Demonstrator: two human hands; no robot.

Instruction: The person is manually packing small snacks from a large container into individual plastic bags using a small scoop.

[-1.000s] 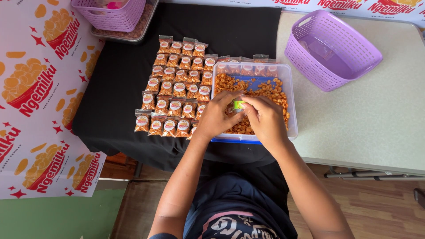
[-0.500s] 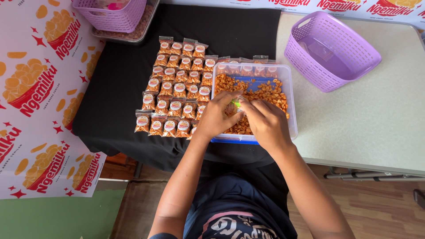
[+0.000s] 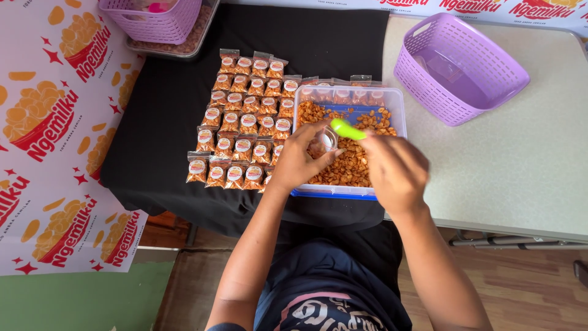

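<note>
— What do we see at the clear plastic tub (image 3: 401,141) of orange-brown snack pieces (image 3: 352,168)?

— We see the person's left hand (image 3: 300,160) closed around a small clear plastic pouch (image 3: 323,143), held open-mouthed just above the snacks. The right hand (image 3: 395,171), blurred, grips a bright green plastic scoop (image 3: 346,129) whose tip hangs just beside the pouch, above the left fingers.

— And around the hands?

— Just beyond the left hand's knuckles, rows of small filled snack packets with round labels (image 3: 245,119) lie on a black cloth (image 3: 153,122), touching one another. Well beyond the right hand, an empty lilac plastic basket (image 3: 465,67) stands tilted on a pale speckled tabletop (image 3: 520,165). Far past the left hand, a second lilac basket (image 3: 153,21) sits in a tray at the cloth's far corner.

— Is the scoop loaded?

— We cannot tell; it is too blurred.
</note>
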